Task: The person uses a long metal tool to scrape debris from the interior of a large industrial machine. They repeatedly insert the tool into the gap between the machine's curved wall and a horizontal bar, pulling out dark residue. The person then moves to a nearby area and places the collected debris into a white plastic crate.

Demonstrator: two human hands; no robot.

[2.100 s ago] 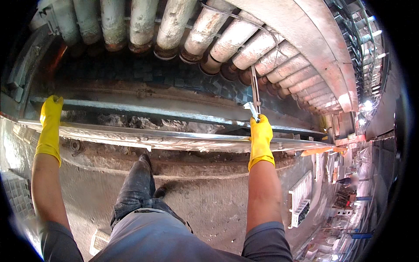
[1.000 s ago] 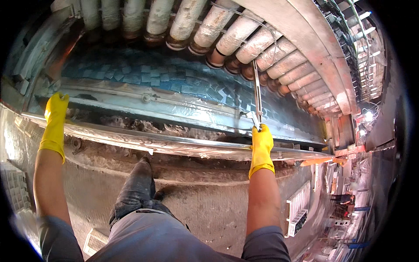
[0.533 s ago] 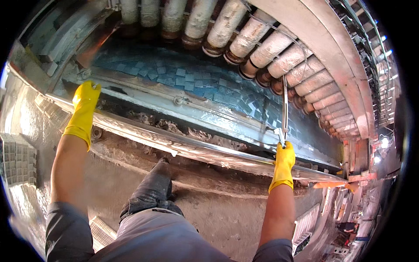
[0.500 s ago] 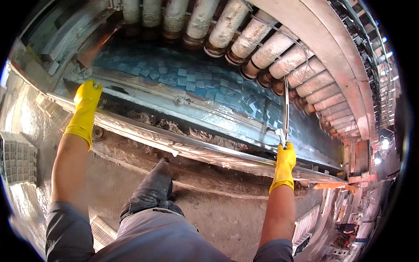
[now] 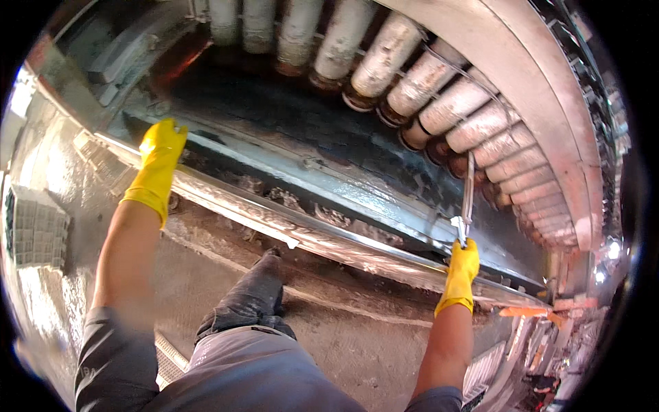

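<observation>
My left hand (image 5: 161,151), in a yellow rubber glove, is closed above the left part of the metal-edged rail. Whatever its fingers hold is hidden by the glove. On the right, my right hand (image 5: 460,271), gloved the same way, grips the lower end of a long metal rod with a white clamp-like fitting (image 5: 467,199). The rod rises away from me toward the row of cylinders. Between my hands and those cylinders lies a long trough (image 5: 274,113) with a dark surface, bordered on my side by a pale wet ledge (image 5: 302,167).
Thick, worn cylinders (image 5: 384,58) stand in a curved row beyond the trough, under a broad beam (image 5: 522,62). A shiny metal rail (image 5: 309,223) runs across in front of me. White crates (image 5: 40,230) are stacked at the left, and an orange piece (image 5: 523,312) lies at right.
The blue-grey square pieces seen in the trough earlier no longer show; its surface looks dark now. The whole view has shifted a little, and both hands keep their closed pose.
</observation>
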